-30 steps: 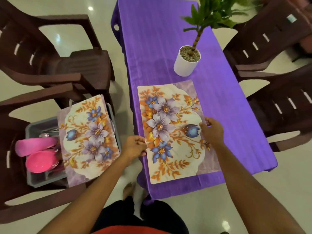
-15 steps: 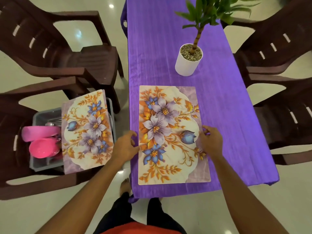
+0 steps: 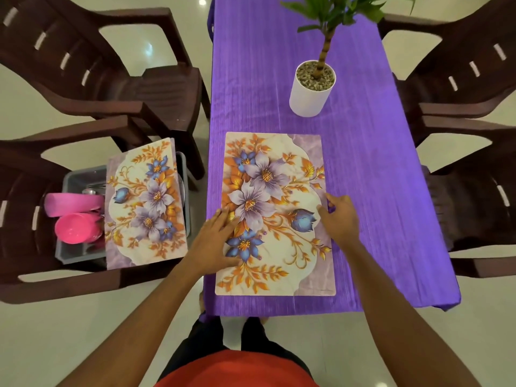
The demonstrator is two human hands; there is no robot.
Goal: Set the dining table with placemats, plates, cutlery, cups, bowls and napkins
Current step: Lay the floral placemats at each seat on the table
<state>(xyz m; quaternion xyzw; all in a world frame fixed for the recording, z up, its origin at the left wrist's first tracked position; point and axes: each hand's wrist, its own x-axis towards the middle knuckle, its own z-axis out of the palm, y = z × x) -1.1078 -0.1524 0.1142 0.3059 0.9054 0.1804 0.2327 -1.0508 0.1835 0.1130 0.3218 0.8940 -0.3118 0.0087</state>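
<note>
Placemat (image 3: 279,169) lies flat at the counter's (image 3: 368,169) near end; left hand (image 3: 215,241) fingers spread flat, pressing it; right hand (image 3: 339,219) fingers curl at its edge, pinch unclear; uneven pushing could skew it off square.

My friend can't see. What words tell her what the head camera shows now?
A flowered placemat lies on a purple table; the left hand lies flat on its left edge, the right hand touches its right edge. A potted plant stands behind. On a brown chair at left, a grey tub holds pink cups, a second placemat laid across it.
</note>
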